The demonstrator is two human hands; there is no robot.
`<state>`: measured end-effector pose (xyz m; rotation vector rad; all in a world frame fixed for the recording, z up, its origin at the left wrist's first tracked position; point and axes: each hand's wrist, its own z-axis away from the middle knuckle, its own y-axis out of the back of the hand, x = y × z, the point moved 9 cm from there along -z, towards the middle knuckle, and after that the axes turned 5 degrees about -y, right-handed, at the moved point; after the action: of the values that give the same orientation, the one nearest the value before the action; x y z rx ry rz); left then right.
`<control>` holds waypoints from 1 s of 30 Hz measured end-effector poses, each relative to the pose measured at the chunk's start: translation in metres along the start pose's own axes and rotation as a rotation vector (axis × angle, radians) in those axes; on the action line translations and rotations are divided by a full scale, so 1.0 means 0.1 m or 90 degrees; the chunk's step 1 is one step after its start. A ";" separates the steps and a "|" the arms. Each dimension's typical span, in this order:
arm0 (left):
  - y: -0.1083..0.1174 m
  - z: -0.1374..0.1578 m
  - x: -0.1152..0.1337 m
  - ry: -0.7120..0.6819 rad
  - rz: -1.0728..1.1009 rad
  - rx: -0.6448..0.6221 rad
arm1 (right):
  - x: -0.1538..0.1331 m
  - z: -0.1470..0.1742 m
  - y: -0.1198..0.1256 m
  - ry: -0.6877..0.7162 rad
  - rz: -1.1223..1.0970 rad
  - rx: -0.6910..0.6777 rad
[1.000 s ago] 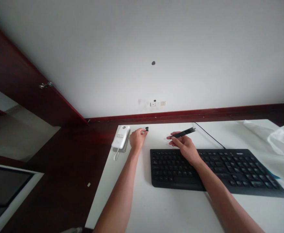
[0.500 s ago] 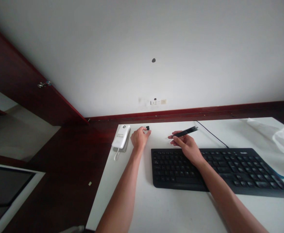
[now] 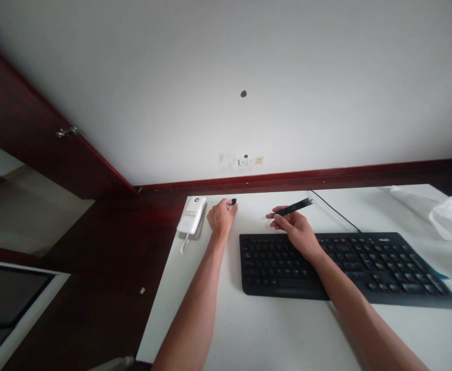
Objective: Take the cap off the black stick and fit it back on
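Left hand [image 3: 220, 217]: I see it resting on the white table [image 3: 287, 330], fingertips pinched narrow on a small black cap [image 3: 234, 201] at their far tip.
Right hand [image 3: 293, 229]: closed around the near end of a slim black pen-like stick [image 3: 293, 207], which slants away and to the right beyond the knuckles.
Change: against the view of a second ago, both hands sit in nearly the same places; the cap has stayed in the left pinch and the stick in the right grip, well apart from each other. I judge the two parts are separated and neither hand has let go.
Keyboard [image 3: 345, 268]: flat, matte black plastic, rows of low keys; its far left corner lies under the right wrist; a thin black cable [image 3: 336, 216] runs off beyond the right hand.
Power bank [image 3: 191, 216]: smooth white, rounded slab with a short white lead, just left of the left hand.
Plastic bag [image 3: 448, 216]: thin, crumpled, translucent white, far right of the right hand.
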<state>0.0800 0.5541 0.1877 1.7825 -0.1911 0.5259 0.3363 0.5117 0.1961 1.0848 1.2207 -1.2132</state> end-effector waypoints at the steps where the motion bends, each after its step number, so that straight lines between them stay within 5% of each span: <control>1: 0.00 0.00 0.00 -0.001 -0.001 0.001 | 0.01 0.00 0.00 0.001 0.000 -0.001; 30: 0.00 0.00 -0.01 -0.010 0.017 0.008 | 0.01 -0.02 0.00 0.012 0.002 -0.007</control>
<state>0.0791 0.5540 0.1874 1.7991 -0.2237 0.5333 0.3365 0.5138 0.1953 1.0924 1.2384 -1.1939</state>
